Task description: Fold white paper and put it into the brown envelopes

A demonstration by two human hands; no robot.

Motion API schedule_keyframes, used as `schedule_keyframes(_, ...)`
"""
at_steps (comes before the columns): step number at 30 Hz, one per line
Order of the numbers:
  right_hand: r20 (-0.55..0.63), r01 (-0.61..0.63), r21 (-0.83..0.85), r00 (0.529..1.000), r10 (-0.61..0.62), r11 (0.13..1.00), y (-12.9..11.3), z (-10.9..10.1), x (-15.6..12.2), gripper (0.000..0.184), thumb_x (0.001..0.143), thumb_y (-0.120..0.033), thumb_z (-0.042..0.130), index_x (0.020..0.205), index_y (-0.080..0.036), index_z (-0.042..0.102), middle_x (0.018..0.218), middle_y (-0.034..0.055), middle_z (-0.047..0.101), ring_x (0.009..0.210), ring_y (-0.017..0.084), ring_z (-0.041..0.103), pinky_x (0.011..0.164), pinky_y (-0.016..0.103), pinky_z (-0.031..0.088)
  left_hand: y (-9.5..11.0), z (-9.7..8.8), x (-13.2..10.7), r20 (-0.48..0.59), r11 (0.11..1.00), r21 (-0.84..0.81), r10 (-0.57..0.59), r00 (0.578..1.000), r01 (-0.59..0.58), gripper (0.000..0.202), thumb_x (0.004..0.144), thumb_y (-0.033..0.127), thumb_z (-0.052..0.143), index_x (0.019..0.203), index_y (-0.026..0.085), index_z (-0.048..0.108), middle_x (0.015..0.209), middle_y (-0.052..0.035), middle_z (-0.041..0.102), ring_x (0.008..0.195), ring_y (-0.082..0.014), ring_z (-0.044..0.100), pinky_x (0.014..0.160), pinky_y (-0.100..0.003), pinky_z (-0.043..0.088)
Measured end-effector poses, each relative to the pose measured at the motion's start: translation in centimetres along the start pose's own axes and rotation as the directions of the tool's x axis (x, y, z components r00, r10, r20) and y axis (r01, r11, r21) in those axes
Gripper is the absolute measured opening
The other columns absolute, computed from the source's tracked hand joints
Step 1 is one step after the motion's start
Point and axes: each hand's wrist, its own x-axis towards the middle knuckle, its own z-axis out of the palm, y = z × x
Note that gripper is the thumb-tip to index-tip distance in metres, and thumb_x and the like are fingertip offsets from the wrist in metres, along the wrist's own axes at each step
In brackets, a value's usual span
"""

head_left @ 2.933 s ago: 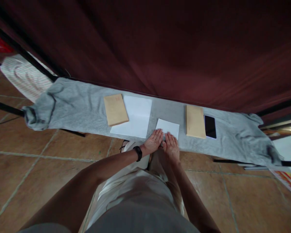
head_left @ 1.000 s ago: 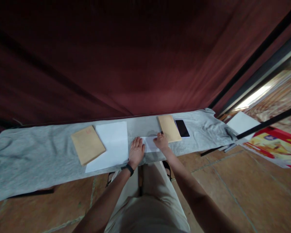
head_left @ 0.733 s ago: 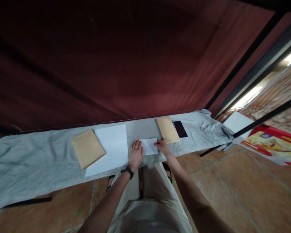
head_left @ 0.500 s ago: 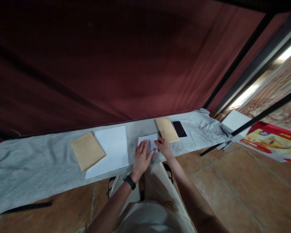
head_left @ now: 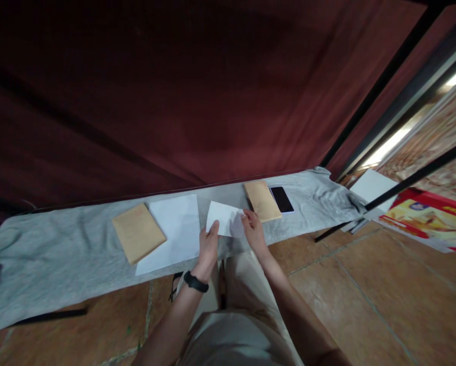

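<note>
Both my hands hold a small folded white paper lifted off the grey cloth that covers a long narrow table. My left hand, with a black band on its wrist, pinches the paper's near left edge. At the paper's right edge, my right hand grips it with curled fingers. Left of the paper lie a larger white sheet and a brown envelope. A second brown envelope and a black phone lie to its right.
A dark red curtain hangs directly behind the table. The floor is brown tile. At the right, black metal bars cross over a white sheet and a red and yellow printed poster.
Earlier my hands pressed flat on the small paper lying on the cloth. Now both have closed on its edges and raised it off the cloth. The view has swung right.
</note>
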Motion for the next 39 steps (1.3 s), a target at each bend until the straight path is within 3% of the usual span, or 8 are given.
schedule_keyframes(7,0.171,-0.452,0.175,0.889,0.425,0.875,4.8,0.5,-1.0,0.041,0.075,-0.048,0.063,0.103,-0.017,0.063,0.082,0.0031,0.068,0.067,0.018,0.065,0.057,0.03,0.056,-3.3,-1.0,1.2,-0.029,0.952,-0.193,-0.247,0.969,0.237,0.024,0.074,0.022,0.078,0.096,0.021,0.066,0.096,-0.0046,0.076,0.088,-0.0192,0.075,0.074,-0.031,0.06)
schedule_keyframes(12,0.157,-0.419,0.004,0.897,0.414,0.908,5.7,0.2,-0.2,0.021,0.078,-0.037,0.059,0.089,-0.019,0.06,0.063,-0.0045,0.058,0.049,0.011,0.054,0.046,0.022,0.049,-5.1,-2.7,2.3,-0.099,0.982,0.152,-0.096,0.99,0.111,0.03,0.078,0.022,0.068,0.108,0.019,0.064,0.102,-0.0086,0.074,0.095,-0.0223,0.073,0.083,-0.039,0.059)
schedule_keyframes(15,0.165,-0.405,-0.069,0.897,0.411,0.912,6.0,-0.1,0.2,0.012,0.08,-0.029,0.057,0.088,-0.02,0.061,0.058,-0.0057,0.056,0.045,0.011,0.052,0.043,0.019,0.044,-5.1,-4.0,2.1,-0.088,0.875,0.465,0.199,0.976,-0.136,0.038,0.083,0.019,0.059,0.12,0.017,0.061,0.115,-0.0127,0.069,0.109,-0.0246,0.068,0.1,-0.046,0.054)
schedule_keyframes(18,0.213,-0.337,-0.245,0.896,0.39,0.909,5.9,-0.2,0.6,0.01,0.084,-0.023,0.054,0.087,-0.02,0.064,0.053,-0.0055,0.055,0.043,0.01,0.051,0.042,0.018,0.04,-5.2,-4.4,0.6,0.251,0.56,0.688,0.412,0.876,-0.461,0.038,0.092,0.021,0.05,0.129,0.019,0.059,0.135,-0.0136,0.06,0.13,-0.025,0.056,0.113,-0.047,0.044)
schedule_keyframes(21,0.277,-0.24,-0.389,0.89,0.361,0.89,5.7,-0.1,1.1,0.013,0.087,-0.02,0.053,0.083,-0.019,0.066,0.052,-0.0047,0.057,0.044,0.012,0.054,0.045,0.02,0.04,-5.8,-3.8,-0.9,0.569,0.263,0.708,0.337,0.75,-0.655,0.042,0.099,0.026,0.044,0.14,0.019,0.052,0.152,-0.0133,0.048,0.144,-0.0252,0.042,0.118,-0.047,0.04)
schedule_keyframes(26,0.243,-0.166,-0.478,0.919,0.311,0.863,5.4,-0.4,1.3,0.013,0.087,-0.02,0.059,0.097,-0.019,0.069,0.079,0.003,0.072,0.076,0.018,0.068,0.069,0.025,0.049,-7.2,-2.8,-1.6,0.735,-0.049,0.673,0.158,0.659,-0.738,0.052,0.101,0.033,0.043,0.149,0.013,0.044,0.159,-0.016,0.041,0.151,-0.0286,0.03,0.121,-0.051,0.035)
schedule_keyframes(32,0.199,0.151,-0.711,0.98,-0.009,0.686,4.9,0.5,-0.9,0.039,0.101,-0.028,0.045,0.134,-0.013,0.059,0.127,0.0196,0.066,0.119,0.029,0.062,0.1,0.041,0.049,-7.1,-3.1,-1.6,0.781,-0.186,0.624,0.105,0.616,-0.759,0.056,0.098,0.031,0.047,0.151,0.015,0.042,0.16,-0.0153,0.039,0.152,-0.0307,0.029,0.122,-0.055,0.029)
schedule_keyframes(39,0.462,0.469,-0.551,0.86,-0.216,0.691,6.2,3.4,-2.2,0.047,0.107,-0.034,0.035,0.145,-0.015,0.053,0.152,0.013,0.05,0.144,0.022,0.043,0.121,0.043,0.034,-7.0,-3.4,-1.6,0.806,-0.166,0.587,0.025,0.591,-0.793,0.057,0.094,0.021,0.046,0.15,0.01,0.044,0.149,-0.0194,0.053,0.147,-0.0294,0.039,0.124,-0.054,0.025)
